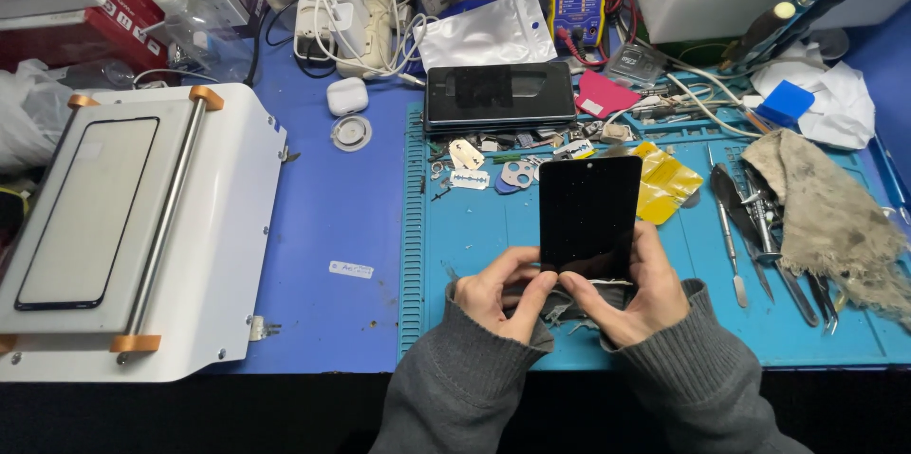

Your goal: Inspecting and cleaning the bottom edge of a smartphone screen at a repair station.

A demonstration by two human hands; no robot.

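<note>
A black phone screen point(589, 212) stands upright above the blue work mat point(493, 236), long axis running near to far; the left hand point(501, 291) and right hand point(634, 291) pinch its near edge from either side, equally close; a dirty rag point(826, 217) lies right.

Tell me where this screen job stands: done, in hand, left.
Done, it seems: a glass panel already lies on the white machine. In hand: the left hand and right hand hold a dark screen upright by its lower edge over the blue mat. Left: scraps lie under the hands, and tools lie out on the mat.
</note>
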